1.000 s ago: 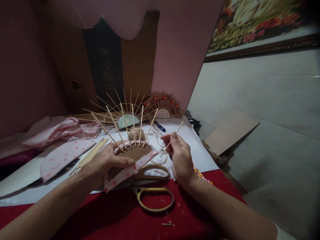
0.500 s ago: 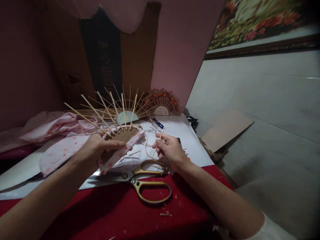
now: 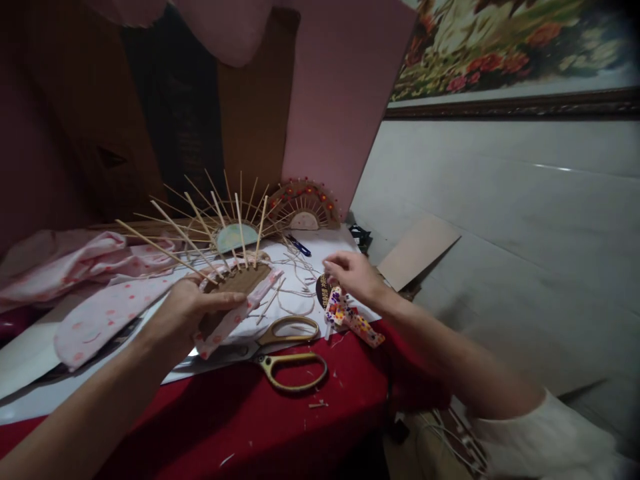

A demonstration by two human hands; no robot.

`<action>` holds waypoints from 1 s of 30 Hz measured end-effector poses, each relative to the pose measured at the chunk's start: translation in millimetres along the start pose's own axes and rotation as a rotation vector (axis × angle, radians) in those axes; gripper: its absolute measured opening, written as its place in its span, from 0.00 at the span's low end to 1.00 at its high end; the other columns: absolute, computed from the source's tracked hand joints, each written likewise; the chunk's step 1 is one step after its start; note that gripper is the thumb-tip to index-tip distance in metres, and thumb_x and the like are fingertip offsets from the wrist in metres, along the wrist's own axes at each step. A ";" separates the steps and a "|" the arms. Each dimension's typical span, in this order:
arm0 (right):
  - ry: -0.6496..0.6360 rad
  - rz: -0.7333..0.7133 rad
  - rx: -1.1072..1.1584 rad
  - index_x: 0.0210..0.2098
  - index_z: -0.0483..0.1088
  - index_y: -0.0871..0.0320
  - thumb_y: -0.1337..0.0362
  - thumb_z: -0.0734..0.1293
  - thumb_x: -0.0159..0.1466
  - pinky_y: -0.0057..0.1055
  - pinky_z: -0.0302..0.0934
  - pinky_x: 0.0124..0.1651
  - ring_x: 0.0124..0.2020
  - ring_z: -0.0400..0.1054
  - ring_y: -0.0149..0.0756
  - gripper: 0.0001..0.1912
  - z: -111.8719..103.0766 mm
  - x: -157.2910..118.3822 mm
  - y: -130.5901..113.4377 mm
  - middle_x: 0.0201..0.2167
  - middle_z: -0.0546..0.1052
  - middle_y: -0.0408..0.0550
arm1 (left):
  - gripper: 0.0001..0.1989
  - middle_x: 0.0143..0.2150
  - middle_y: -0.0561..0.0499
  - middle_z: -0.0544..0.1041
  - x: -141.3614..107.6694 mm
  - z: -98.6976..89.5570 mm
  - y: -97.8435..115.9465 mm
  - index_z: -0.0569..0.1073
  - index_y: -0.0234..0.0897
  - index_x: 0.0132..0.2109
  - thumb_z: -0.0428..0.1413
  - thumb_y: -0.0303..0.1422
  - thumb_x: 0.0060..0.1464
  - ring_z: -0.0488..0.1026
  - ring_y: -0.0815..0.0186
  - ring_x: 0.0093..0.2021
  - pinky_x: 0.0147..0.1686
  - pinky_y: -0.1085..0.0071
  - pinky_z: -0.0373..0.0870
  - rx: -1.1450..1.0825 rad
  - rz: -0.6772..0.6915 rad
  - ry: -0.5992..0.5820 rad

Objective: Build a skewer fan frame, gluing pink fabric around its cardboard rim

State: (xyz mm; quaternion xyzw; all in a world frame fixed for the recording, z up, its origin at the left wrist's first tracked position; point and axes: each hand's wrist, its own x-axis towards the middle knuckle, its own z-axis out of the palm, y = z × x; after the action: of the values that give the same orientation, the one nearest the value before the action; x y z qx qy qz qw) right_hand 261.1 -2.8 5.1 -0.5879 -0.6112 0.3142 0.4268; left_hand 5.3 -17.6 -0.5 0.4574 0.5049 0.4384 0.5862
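My left hand (image 3: 193, 307) grips a half-round piece of brown cardboard (image 3: 240, 283), edged with pink dotted cloth. Several wooden sticks (image 3: 213, 227) fan upward from its curved edge. To the right, my right hand (image 3: 357, 273) has thumb and fingers pressed together; what is in them, if anything, is hidden. Just below it lie a strip of flower-print cloth (image 3: 357, 323) and a round black label (image 3: 323, 291). A loose stick (image 3: 271, 298) rests on the white paper between the hands. Large gold-handled scissors (image 3: 293, 371) lie in front of the cardboard.
Behind stand a stick fan with a pale green half-disc (image 3: 235, 237) and a brown arch with red beads (image 3: 306, 193). Blue snips (image 3: 300, 247) and twine (image 3: 295, 308) lie on the white paper. Pink dotted cloth (image 3: 110, 313) spreads at left. A board (image 3: 420, 250) leans at right.
My right hand has let go of a thin stick, now on the paper, and moved right, above the flower-print cloth. My left hand keeps holding the cardboard. The view has turned right.
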 end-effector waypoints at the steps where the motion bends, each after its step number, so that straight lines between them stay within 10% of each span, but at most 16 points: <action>1: 0.015 -0.100 -0.221 0.26 0.69 0.60 0.63 0.64 0.60 0.28 0.59 0.28 0.27 0.67 0.33 0.09 -12.1 -7.5 4.2 0.23 0.71 0.45 | 0.19 0.22 0.52 0.78 -0.6 1.0 -1.0 0.71 0.36 0.35 0.68 0.31 0.33 0.74 0.64 0.19 0.14 0.75 0.65 0.008 0.004 -0.019; 7: -0.229 -0.067 -0.882 0.40 0.68 0.61 0.55 0.70 0.53 0.36 0.58 0.40 0.38 0.66 0.45 0.20 -32.2 -64.7 33.4 0.37 0.71 0.55 | 0.24 0.24 0.51 0.79 -9.5 12.4 3.8 0.72 0.35 0.43 0.65 0.26 0.34 0.73 0.65 0.20 0.15 0.76 0.65 -0.052 -0.027 -0.100; 13: -0.196 0.001 -0.684 0.40 0.64 0.60 0.69 0.57 0.60 0.35 0.59 0.40 0.36 0.67 0.41 0.10 -30.5 -64.9 42.7 0.36 0.72 0.54 | 0.28 0.25 0.51 0.79 -11.1 13.6 8.6 0.71 0.34 0.46 0.65 0.26 0.32 0.74 0.64 0.21 0.18 0.74 0.67 -0.133 -0.047 -0.073; 18: 0.073 -0.003 -0.253 0.40 0.65 0.57 0.61 0.61 0.60 0.32 0.62 0.33 0.31 0.68 0.39 0.09 -35.0 -71.6 27.4 0.31 0.73 0.48 | 0.28 0.29 0.49 0.80 -9.8 10.1 6.9 0.71 0.34 0.48 0.65 0.26 0.34 0.75 0.64 0.25 0.20 0.74 0.69 -0.152 -0.052 -0.125; 30: -0.174 -0.119 -0.051 0.47 0.73 0.50 0.57 0.65 0.60 0.40 0.64 0.50 0.48 0.69 0.47 0.17 -1.7 -89.8 -7.8 0.45 0.76 0.49 | 0.21 0.27 0.52 0.80 -4.5 10.8 1.0 0.74 0.36 0.42 0.64 0.25 0.36 0.74 0.66 0.23 0.20 0.75 0.69 -0.108 -0.058 -0.179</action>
State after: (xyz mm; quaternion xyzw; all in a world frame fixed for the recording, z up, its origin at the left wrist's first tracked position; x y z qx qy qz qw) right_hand 254.1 -92.5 -1.0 -0.5318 -0.6876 0.3226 0.3746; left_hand 15.5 -22.8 2.1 0.4477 0.4394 0.4054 0.6649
